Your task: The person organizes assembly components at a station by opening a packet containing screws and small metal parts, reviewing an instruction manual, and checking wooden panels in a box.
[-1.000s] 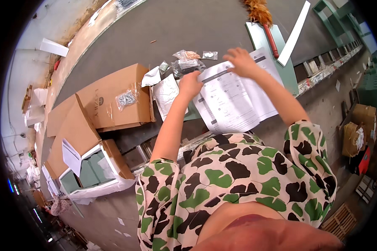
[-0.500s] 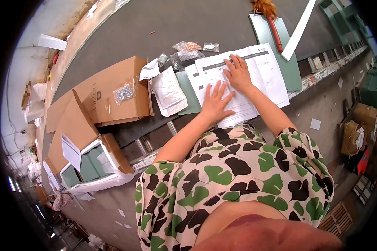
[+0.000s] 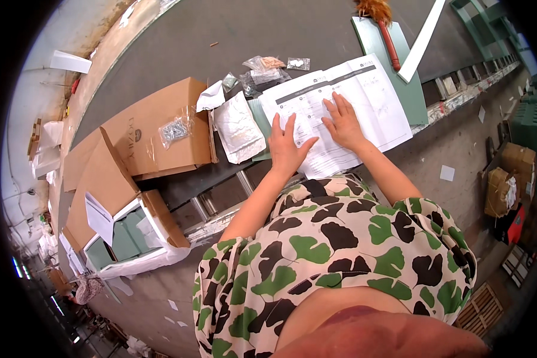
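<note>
Printed instruction sheets (image 3: pixel 379 113) lie unfolded in front of me, partly over green boards. My left hand (image 3: pixel 287 149) rests at their left side, its fingers spread and the thumb stretched out. Flat on the middle of the paper, my right hand (image 3: pixel 344 124) has its fingers extended. Neither hand holds anything. To the left of the sheets is a crumpled white packet (image 3: pixel 240 128). Small clear hardware bags (image 3: pixel 265 74) are bunched just beyond the paper, with a little bag of white pieces (image 3: pixel 298 63) beside them.
A brown cardboard box (image 3: pixel 167 128) lies at the left with a bag of screws (image 3: pixel 175 130) on it. Nearer stands an open carton (image 3: pixel 167 221) of green parts. A red-handled feather duster (image 3: pixel 388 45) and a white strip (image 3: pixel 422 45) lie on a green board (image 3: pixel 413 98).
My left hand has slid left toward the edge of the sheets. My right hand has come slightly nearer to me. The sheets have spread a little and lie flatter.
</note>
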`<move>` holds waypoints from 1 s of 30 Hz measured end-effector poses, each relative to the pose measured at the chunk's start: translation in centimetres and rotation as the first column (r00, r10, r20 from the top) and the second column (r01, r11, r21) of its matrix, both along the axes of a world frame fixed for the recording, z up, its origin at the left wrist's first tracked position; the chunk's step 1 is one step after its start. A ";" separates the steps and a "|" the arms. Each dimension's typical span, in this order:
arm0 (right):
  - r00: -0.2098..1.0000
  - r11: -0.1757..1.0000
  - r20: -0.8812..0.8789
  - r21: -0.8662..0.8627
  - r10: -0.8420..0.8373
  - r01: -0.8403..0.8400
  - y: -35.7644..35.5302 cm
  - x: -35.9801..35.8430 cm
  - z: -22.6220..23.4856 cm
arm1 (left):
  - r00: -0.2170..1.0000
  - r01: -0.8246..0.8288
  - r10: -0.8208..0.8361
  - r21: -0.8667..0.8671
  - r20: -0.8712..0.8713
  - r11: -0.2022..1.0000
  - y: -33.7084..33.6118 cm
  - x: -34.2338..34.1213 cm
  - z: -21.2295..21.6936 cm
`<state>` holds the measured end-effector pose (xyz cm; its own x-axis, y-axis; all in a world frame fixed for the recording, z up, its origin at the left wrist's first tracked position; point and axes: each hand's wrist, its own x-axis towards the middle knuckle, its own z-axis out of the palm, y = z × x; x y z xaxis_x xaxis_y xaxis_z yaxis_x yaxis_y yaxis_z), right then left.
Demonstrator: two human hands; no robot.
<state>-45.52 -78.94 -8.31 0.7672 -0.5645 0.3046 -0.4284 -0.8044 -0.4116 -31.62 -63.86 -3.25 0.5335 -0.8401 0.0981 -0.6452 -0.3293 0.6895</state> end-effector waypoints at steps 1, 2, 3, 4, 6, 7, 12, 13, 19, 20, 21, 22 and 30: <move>1.000 1.000 -0.027 0.030 -0.008 0.009 0.0 0.0 -0.6 | 0.996 -0.041 0.039 -0.012 -0.077 0.999 0.0 0.0 -0.5; 0.999 1.000 -0.048 0.015 -0.013 0.014 -0.1 0.1 -0.6 | 0.984 -0.054 0.055 0.015 -0.168 0.998 0.1 0.0 -0.4; 0.997 1.000 -0.070 0.000 -0.019 0.019 -0.1 0.2 -0.6 | 0.964 -0.064 0.073 0.042 -0.256 0.997 0.2 0.1 -0.1; 0.995 1.000 -0.092 -0.014 -0.026 0.025 -0.1 0.2 -0.5 | 0.935 -0.071 0.091 0.071 -0.342 0.995 0.3 0.2 0.1; 0.986 0.996 -0.162 -0.079 -0.040 0.027 0.0 0.4 -0.4 | 0.998 -0.013 0.011 -0.030 -0.068 0.999 0.7 0.3 -1.2; 0.979 0.993 -0.196 -0.111 -0.049 0.027 0.1 0.5 -0.5 | 0.997 0.027 -0.022 -0.074 0.075 0.997 0.8 0.3 -1.8; 0.971 0.983 -0.220 -0.176 -0.096 0.058 -0.4 0.8 -1.3 | 0.845 0.394 -0.374 0.028 0.381 0.919 -0.8 -0.8 -1.9; 0.968 0.981 -0.228 -0.183 -0.102 0.060 -0.5 0.8 -1.3 | 0.842 0.393 -0.387 0.064 0.376 0.917 -0.9 -1.0 -2.0; 0.921 0.982 -0.365 -0.170 -0.138 0.080 -0.6 1.6 1.0 | 0.822 0.329 -0.414 0.268 0.390 0.906 -0.6 0.6 -4.0; 0.942 0.981 -0.308 -0.177 -0.137 0.085 -0.5 2.1 1.2 | 0.825 0.326 -0.411 0.268 0.388 0.907 -0.5 0.6 -3.9; 0.959 0.979 -0.249 -0.184 -0.135 0.090 -0.4 2.7 1.4 | 0.828 0.322 -0.407 0.268 0.386 0.908 -0.4 0.6 -3.7; 0.973 0.977 -0.188 -0.191 -0.132 0.095 -0.3 3.4 1.5 | 0.830 0.317 -0.403 0.268 0.385 0.910 -0.4 0.5 -3.6; 0.963 0.983 -0.254 -0.176 -0.088 0.044 0.5 3.3 -1.3 | 0.838 0.308 -0.359 0.188 0.410 0.933 1.0 0.2 -3.3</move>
<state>-42.23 -78.43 -9.57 0.7952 -0.5746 0.1937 -0.5569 -0.8185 -0.1412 -31.40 -62.85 -6.53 0.1444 -0.9783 0.1486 -0.9525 -0.0967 0.2887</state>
